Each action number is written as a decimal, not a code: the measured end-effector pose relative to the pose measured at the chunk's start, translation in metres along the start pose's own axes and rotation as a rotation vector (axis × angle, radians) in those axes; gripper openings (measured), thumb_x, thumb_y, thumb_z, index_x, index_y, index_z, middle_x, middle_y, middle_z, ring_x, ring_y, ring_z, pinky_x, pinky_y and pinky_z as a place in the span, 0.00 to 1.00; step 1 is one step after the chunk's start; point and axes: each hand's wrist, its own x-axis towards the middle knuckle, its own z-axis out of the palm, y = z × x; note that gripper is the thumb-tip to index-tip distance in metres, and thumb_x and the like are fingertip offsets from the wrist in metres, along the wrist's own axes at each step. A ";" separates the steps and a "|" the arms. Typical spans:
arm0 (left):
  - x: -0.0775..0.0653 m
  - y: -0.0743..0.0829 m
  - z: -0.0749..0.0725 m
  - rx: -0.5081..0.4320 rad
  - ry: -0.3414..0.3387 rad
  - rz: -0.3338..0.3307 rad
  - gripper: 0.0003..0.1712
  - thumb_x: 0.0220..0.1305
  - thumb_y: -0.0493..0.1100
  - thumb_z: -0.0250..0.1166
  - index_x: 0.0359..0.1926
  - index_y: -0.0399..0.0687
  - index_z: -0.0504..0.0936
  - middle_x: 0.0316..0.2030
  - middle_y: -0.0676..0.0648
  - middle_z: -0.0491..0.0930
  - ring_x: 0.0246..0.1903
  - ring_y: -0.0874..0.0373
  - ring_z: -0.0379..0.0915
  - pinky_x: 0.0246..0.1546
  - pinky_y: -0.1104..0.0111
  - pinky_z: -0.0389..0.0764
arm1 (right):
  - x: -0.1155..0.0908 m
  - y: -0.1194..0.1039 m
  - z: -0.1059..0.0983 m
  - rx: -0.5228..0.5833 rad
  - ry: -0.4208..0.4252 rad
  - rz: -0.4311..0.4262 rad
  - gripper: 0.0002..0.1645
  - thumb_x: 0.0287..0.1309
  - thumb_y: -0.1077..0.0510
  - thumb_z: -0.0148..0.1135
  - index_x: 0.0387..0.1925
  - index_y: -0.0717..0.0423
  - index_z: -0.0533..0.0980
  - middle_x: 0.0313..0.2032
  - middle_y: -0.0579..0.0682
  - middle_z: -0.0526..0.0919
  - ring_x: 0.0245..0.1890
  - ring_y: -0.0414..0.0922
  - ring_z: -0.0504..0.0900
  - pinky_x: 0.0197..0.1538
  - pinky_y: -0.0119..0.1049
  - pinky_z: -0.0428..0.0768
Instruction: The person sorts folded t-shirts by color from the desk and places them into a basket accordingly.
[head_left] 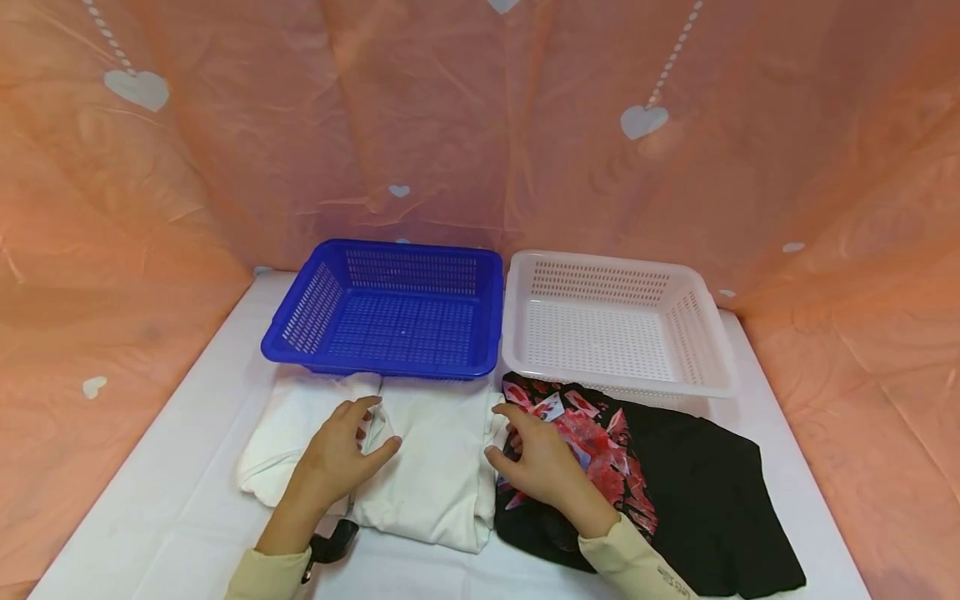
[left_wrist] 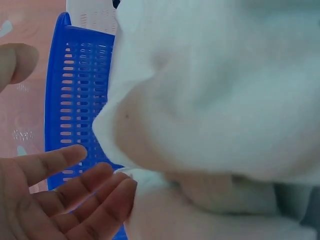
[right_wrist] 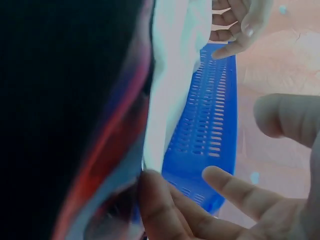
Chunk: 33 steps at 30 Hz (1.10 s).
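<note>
A folded white garment (head_left: 435, 475) lies in the middle of the table, between my two hands. My left hand (head_left: 335, 457) is at its left side, thumb and fingers spread apart, fingertips right at the cloth's edge in the left wrist view. On the opposite side my right hand (head_left: 546, 465) has its fingertips at the seam between this garment and a folded black garment (head_left: 708, 487) with a red flower print (head_left: 600, 446). Its thumb stands away from the fingers. Another folded white garment (head_left: 273, 437) lies at the left, partly beneath my left hand.
Behind the garments stand a blue plastic basket (head_left: 397, 368) on the left and a white plastic basket (head_left: 622, 382) on the right, nothing in either. A white cloth covers the table (head_left: 161, 508). An orange curtain (head_left: 450, 125) with heart shapes encloses the back and sides.
</note>
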 end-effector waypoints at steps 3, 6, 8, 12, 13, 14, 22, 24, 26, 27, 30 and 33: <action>0.000 0.000 0.001 0.001 -0.006 -0.006 0.37 0.43 0.61 0.64 0.53 0.50 0.68 0.33 0.50 0.72 0.29 0.60 0.68 0.26 0.69 0.68 | 0.002 0.000 0.004 -0.013 -0.036 0.015 0.31 0.43 0.49 0.61 0.52 0.50 0.68 0.23 0.47 0.77 0.18 0.36 0.72 0.23 0.25 0.69; 0.001 0.000 0.001 -0.001 -0.030 -0.018 0.38 0.43 0.62 0.64 0.54 0.50 0.68 0.30 0.50 0.72 0.28 0.60 0.67 0.26 0.69 0.67 | 0.002 0.000 0.008 -0.070 -0.073 0.021 0.32 0.42 0.48 0.61 0.52 0.51 0.68 0.27 0.49 0.79 0.22 0.38 0.74 0.26 0.30 0.72; 0.002 0.001 0.002 -0.004 -0.056 -0.028 0.38 0.43 0.63 0.64 0.54 0.50 0.68 0.29 0.50 0.71 0.27 0.60 0.66 0.27 0.69 0.67 | 0.002 0.000 0.009 -0.097 -0.090 0.025 0.32 0.42 0.47 0.61 0.52 0.53 0.68 0.30 0.53 0.80 0.27 0.42 0.77 0.30 0.35 0.74; 0.002 0.003 0.004 0.008 -0.110 -0.060 0.41 0.42 0.65 0.63 0.55 0.50 0.67 0.29 0.51 0.71 0.28 0.61 0.66 0.30 0.68 0.69 | 0.003 -0.002 0.012 -0.133 -0.103 0.026 0.33 0.41 0.47 0.61 0.52 0.54 0.68 0.35 0.56 0.80 0.35 0.48 0.78 0.38 0.40 0.75; 0.002 0.004 0.004 0.014 -0.121 -0.069 0.41 0.42 0.65 0.63 0.55 0.50 0.66 0.30 0.51 0.72 0.28 0.61 0.66 0.31 0.67 0.69 | 0.003 -0.003 0.013 -0.142 -0.106 0.028 0.33 0.41 0.47 0.61 0.52 0.54 0.68 0.35 0.56 0.80 0.35 0.48 0.78 0.38 0.41 0.75; 0.002 0.004 0.005 0.022 -0.132 -0.078 0.42 0.42 0.65 0.63 0.56 0.51 0.66 0.31 0.51 0.72 0.29 0.61 0.67 0.33 0.66 0.70 | 0.003 -0.003 0.014 -0.153 -0.108 0.026 0.33 0.41 0.46 0.61 0.51 0.54 0.68 0.33 0.55 0.80 0.34 0.48 0.78 0.37 0.40 0.75; 0.002 0.009 0.012 0.087 -0.181 -0.089 0.46 0.38 0.57 0.68 0.59 0.48 0.62 0.38 0.45 0.71 0.36 0.54 0.71 0.39 0.60 0.73 | 0.005 -0.008 0.026 -0.165 -0.127 0.054 0.34 0.39 0.44 0.62 0.51 0.53 0.67 0.30 0.53 0.78 0.33 0.47 0.75 0.35 0.39 0.73; 0.001 0.010 0.014 0.089 -0.182 -0.094 0.46 0.38 0.54 0.68 0.60 0.46 0.61 0.38 0.44 0.70 0.35 0.53 0.71 0.38 0.60 0.73 | 0.005 -0.008 0.028 -0.152 -0.129 0.068 0.35 0.40 0.44 0.62 0.51 0.52 0.67 0.32 0.53 0.78 0.34 0.48 0.75 0.35 0.40 0.73; 0.001 0.011 0.015 0.091 -0.176 -0.103 0.46 0.38 0.53 0.69 0.60 0.46 0.61 0.39 0.42 0.70 0.35 0.52 0.71 0.38 0.60 0.73 | 0.004 -0.010 0.029 -0.124 -0.133 0.085 0.36 0.40 0.43 0.62 0.52 0.52 0.66 0.33 0.54 0.77 0.34 0.48 0.75 0.35 0.40 0.73; 0.001 0.011 0.016 0.088 -0.173 -0.106 0.46 0.38 0.52 0.69 0.60 0.46 0.61 0.40 0.41 0.70 0.36 0.51 0.72 0.39 0.59 0.73 | 0.005 -0.010 0.030 -0.109 -0.133 0.091 0.36 0.40 0.43 0.62 0.52 0.52 0.65 0.34 0.55 0.77 0.34 0.48 0.75 0.35 0.40 0.73; -0.001 0.012 0.018 0.082 -0.165 -0.106 0.45 0.38 0.51 0.69 0.60 0.45 0.61 0.42 0.39 0.70 0.38 0.49 0.72 0.40 0.58 0.73 | 0.004 -0.011 0.031 -0.060 -0.132 0.104 0.36 0.40 0.44 0.62 0.53 0.51 0.65 0.38 0.55 0.77 0.37 0.48 0.76 0.38 0.41 0.74; -0.003 0.013 0.020 0.080 -0.152 -0.101 0.45 0.39 0.50 0.68 0.60 0.45 0.61 0.42 0.38 0.71 0.39 0.48 0.72 0.41 0.57 0.72 | 0.004 -0.012 0.033 -0.019 -0.129 0.105 0.36 0.40 0.44 0.62 0.53 0.50 0.65 0.42 0.55 0.77 0.42 0.48 0.76 0.43 0.41 0.74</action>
